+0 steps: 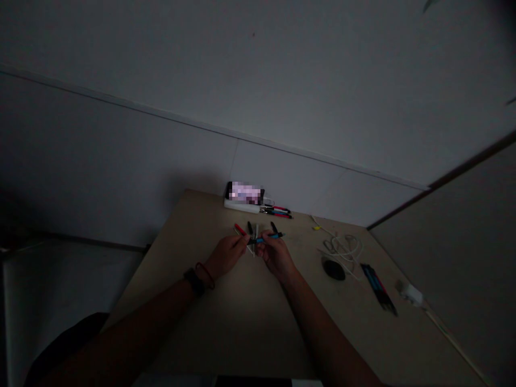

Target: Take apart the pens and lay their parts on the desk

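My left hand [233,251] and my right hand [277,256] meet above the middle of the desk. Between them lies a blue and black pen [260,240], held level, its pale tip pointing right. The left fingers pinch its black end, while the right thumb and fingers close round the blue part nearer the tip. Just behind the hands are loose pen parts: a red piece [241,229], a black piece [250,228], a clear or white piece [256,230] and another dark piece [274,226]. My hands partly hide these.
A lit phone [244,192] leans on a white box [242,206] by the wall, with several pens [280,212] beside it. Rightward on the desk [242,333] are a black mouse [333,269], a tangled white cable [342,247], a row of pens [379,289] and a white plug [411,294].
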Available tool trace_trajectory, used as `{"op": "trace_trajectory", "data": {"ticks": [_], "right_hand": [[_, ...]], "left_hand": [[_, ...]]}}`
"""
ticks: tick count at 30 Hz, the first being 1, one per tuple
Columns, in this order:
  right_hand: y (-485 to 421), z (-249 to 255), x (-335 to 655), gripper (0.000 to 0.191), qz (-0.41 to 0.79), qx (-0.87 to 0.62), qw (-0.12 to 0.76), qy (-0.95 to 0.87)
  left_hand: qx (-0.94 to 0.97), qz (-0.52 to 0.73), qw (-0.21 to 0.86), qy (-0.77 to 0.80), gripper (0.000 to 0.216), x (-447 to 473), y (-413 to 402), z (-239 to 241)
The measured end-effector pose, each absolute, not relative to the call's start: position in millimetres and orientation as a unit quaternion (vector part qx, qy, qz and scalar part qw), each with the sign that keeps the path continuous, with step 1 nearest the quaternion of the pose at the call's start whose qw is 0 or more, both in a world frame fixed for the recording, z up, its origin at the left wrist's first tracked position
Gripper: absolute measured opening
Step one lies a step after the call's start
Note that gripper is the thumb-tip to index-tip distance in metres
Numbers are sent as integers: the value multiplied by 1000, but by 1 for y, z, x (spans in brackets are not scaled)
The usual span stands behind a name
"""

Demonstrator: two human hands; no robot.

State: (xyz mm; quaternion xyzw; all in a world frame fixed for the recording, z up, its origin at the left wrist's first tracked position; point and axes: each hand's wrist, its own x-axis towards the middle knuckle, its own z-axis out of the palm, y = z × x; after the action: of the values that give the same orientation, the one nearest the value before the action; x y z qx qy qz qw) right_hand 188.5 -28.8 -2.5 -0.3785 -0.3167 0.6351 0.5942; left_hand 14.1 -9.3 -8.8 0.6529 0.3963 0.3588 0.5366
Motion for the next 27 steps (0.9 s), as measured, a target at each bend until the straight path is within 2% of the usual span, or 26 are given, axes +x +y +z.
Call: {"op": "trace_trajectory", "data": {"ticks": [27], "right_hand": [[-29, -3, 188, 27, 641, -386, 583, -319]], "left_hand": [[661, 357, 528, 396, 56, 14, -10, -9]]}}
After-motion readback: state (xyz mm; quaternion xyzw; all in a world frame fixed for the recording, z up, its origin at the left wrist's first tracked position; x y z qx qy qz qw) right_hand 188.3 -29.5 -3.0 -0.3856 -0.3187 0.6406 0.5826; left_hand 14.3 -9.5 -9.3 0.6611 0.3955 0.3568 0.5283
